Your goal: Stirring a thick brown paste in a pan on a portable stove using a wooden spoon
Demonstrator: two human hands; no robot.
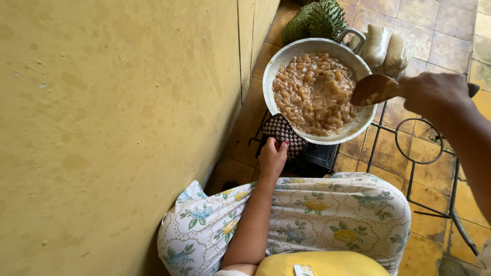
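Pan [286, 53] of lumpy brown pulp sits on a low metal stove frame [414, 148], far of the floral-clothed lap. Left hand [272, 156] pinches a checkered potholder [284, 134] against the pan's near rim. Right hand [434, 92], fingers closed, grips a wooden spoon [373, 89] over the pan's right edge.

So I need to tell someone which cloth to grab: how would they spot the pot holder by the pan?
Find the big round metal pan of brown, lumpy food on the black wire stove frame beside the yellow wall. At the pan's near rim, the left hand presses a small padded cloth. Its dark-and-cream checked weave is the only such pattern near the pan.
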